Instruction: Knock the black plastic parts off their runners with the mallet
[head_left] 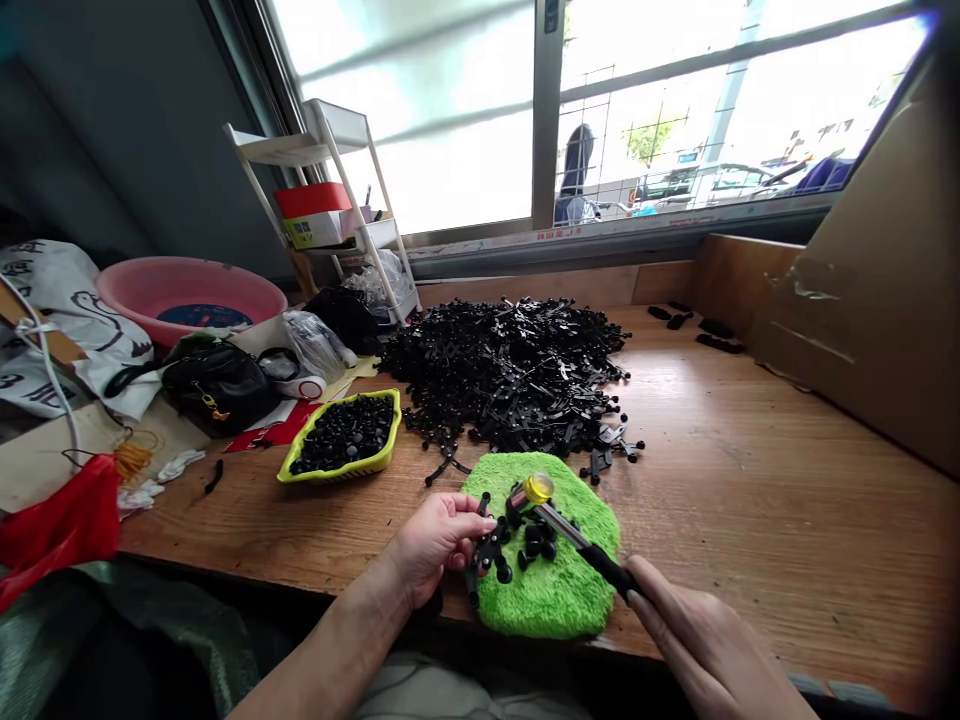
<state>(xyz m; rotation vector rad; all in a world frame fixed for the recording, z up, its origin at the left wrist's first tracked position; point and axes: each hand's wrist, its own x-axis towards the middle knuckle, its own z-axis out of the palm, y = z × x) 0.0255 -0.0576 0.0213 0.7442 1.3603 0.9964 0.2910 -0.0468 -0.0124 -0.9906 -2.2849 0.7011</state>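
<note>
At our wooden bench [757, 500]: green microfiber pad [570, 590] under loose black plastic pieces.
Our left hand [439, 545]: pinching a black plastic runner [487, 552].
Our right hand [705, 640]: gripping a yellow-tipped mallet [534, 495].

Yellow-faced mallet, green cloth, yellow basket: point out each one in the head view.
yellow-faced mallet [538, 488], head view, on its yellow face
green cloth [577, 590], head view, on its bare pile
yellow basket [337, 472], head view, on its front rim

A bright green towel [581, 590] is lying under black plastic parts [536, 548], a mallet [559, 525] is showing a yellow head and black handle, a yellow basket [337, 470] is holding black pieces [345, 435], and a white cloth [67, 330] is carrying a black bird pattern.
</note>
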